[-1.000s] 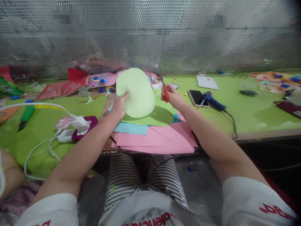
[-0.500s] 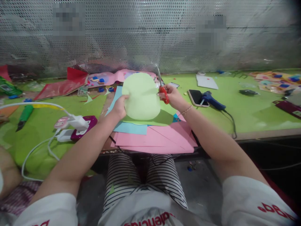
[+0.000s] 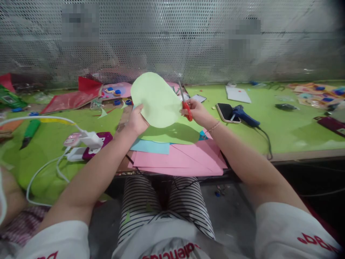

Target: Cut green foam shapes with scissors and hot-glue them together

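Note:
A rounded light green paper (image 3: 155,100) is held up, tilted, above the table. Its left edge is gripped by my left hand (image 3: 138,120), thumb on top. My right hand (image 3: 198,112) is closed on red-handled scissors (image 3: 187,109), whose blades point up and away beside the paper's right edge. Below the raised paper lies a green sheet (image 3: 172,136), with a blue sheet (image 3: 151,146) and pink sheets (image 3: 178,162) under it at the table's front edge.
To the right lie a phone (image 3: 225,112), a blue glue gun (image 3: 246,117) and a white card (image 3: 238,94). A green cutter (image 3: 31,130) and a purple power strip with white plugs (image 3: 93,142) are left. Behind stands a perforated metal panel (image 3: 161,43).
The rounded green paper has turned and shifted up and to the left with my left hand. My right hand still holds the scissors, almost in the same place.

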A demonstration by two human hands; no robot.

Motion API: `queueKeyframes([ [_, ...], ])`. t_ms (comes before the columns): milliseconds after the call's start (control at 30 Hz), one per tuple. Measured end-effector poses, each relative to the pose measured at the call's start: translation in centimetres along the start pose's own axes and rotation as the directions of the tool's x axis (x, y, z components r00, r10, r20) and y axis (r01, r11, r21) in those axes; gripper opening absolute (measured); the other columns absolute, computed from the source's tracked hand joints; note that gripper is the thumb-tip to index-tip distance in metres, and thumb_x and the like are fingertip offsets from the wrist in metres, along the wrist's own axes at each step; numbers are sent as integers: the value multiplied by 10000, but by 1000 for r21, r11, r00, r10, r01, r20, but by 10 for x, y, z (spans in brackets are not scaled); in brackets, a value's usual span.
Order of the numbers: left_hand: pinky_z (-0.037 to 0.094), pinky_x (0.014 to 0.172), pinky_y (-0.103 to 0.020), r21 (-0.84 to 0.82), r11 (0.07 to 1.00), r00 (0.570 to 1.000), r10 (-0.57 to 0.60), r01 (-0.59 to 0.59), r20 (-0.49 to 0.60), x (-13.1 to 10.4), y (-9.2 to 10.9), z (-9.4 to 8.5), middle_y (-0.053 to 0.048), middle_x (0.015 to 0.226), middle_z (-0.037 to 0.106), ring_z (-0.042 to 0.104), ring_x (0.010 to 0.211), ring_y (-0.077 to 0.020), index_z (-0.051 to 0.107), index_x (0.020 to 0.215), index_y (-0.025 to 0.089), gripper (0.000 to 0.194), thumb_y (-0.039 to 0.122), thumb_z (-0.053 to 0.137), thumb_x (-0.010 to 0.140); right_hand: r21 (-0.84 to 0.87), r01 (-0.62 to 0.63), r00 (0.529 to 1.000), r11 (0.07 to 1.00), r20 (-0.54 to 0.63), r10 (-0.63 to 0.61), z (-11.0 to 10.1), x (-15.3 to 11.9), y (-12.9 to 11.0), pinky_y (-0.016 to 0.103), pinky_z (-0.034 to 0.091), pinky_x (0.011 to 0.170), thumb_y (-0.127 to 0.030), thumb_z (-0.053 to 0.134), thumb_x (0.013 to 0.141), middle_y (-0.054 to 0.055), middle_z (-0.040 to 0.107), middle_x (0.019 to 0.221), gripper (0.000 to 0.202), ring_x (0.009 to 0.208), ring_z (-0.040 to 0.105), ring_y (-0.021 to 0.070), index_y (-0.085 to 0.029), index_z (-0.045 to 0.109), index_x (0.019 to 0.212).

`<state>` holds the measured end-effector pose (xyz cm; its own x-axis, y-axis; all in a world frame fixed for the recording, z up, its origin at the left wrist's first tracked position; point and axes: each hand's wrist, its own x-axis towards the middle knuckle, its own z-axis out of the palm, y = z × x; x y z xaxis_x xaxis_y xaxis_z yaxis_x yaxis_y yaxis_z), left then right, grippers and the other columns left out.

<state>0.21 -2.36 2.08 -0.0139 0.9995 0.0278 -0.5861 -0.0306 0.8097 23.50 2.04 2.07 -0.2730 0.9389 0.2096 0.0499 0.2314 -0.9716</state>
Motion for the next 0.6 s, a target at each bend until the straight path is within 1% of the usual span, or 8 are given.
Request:
queueKeyframes([
  [100, 409, 1079, -494, -8, 1000, 999, -9, 9, 54, -6, 0, 4, -85, 1162, 682, 538, 1235, -268, 578, 1169, 158, 357, 277, 460, 854, -40, 36, 999, 999, -31, -37, -2, 3, 5, 243, 462, 532, -222, 813, 565, -58, 539, 625, 404, 563, 521, 89, -216, 452, 748],
  [200, 443, 1047, -475, 17, 999, 996, 43, -45, 72, -7, -2, 5, -85, 1158, 680, 559, 1209, -257, 582, 1131, 173, 327, 309, 505, 843, -86, 89, 992, 992, -82, -96, -8, 8, 10, 242, 447, 529, -230, 804, 568, -58, 516, 649, 406, 581, 503, 90, -221, 440, 749],
  [300, 505, 968, -426, 125, 983, 991, 135, -136, 13, -2, -5, 1, -68, 1087, 697, 621, 1108, -233, 587, 1029, 189, 280, 319, 611, 782, -84, 137, 971, 987, -186, -151, -16, 14, 15, 257, 466, 572, -237, 791, 574, -50, 525, 690, 407, 629, 520, 103, -228, 429, 757],
  [400, 526, 897, -353, 336, 915, 962, 263, -222, -80, 6, -4, -5, -34, 935, 704, 665, 966, -188, 574, 922, 202, 263, 327, 685, 720, -73, 198, 926, 977, -313, -211, -25, 21, 17, 263, 478, 607, -213, 764, 597, -45, 526, 725, 382, 659, 533, 107, -234, 418, 759],
  [467, 502, 914, -337, 509, 819, 926, 363, -264, -103, 10, -2, -9, -31, 901, 692, 657, 949, -174, 569, 924, 210, 238, 360, 645, 756, -62, 242, 882, 968, -401, -246, -32, 25, 17, 257, 477, 617, -172, 726, 622, -44, 508, 732, 344, 658, 532, 100, -235, 416, 757],
  [500, 480, 944, -347, 612, 745, 912, 401, -266, -92, 11, 0, -12, -44, 927, 687, 644, 979, -182, 571, 935, 210, 227, 364, 620, 776, -49, 257, 858, 965, -448, -251, -37, 27, 18, 252, 476, 621, -151, 701, 634, -42, 505, 740, 321, 659, 532, 97, -235, 418, 758],
  [533, 447, 986, -370, 720, 647, 905, 421, -250, -64, 12, 2, -15, -64, 975, 679, 621, 1033, -203, 575, 941, 205, 224, 357, 612, 781, -31, 262, 832, 965, -500, -242, -42, 29, 18, 247, 473, 620, -132, 679, 640, -39, 505, 746, 301, 654, 530, 92, -234, 422, 756],
  [600, 348, 1072, -446, 917, 361, 920, 392, -171, 17, 12, 5, -24, -121, 1109, 635, 531, 1181, -287, 584, 926, 185, 262, 315, 674, 717, 4, 251, 774, 968, -602, -198, -53, 33, 21, 234, 461, 587, -138, 642, 664, -44, 482, 722, 271, 615, 507, 83, -238, 399, 733],
])
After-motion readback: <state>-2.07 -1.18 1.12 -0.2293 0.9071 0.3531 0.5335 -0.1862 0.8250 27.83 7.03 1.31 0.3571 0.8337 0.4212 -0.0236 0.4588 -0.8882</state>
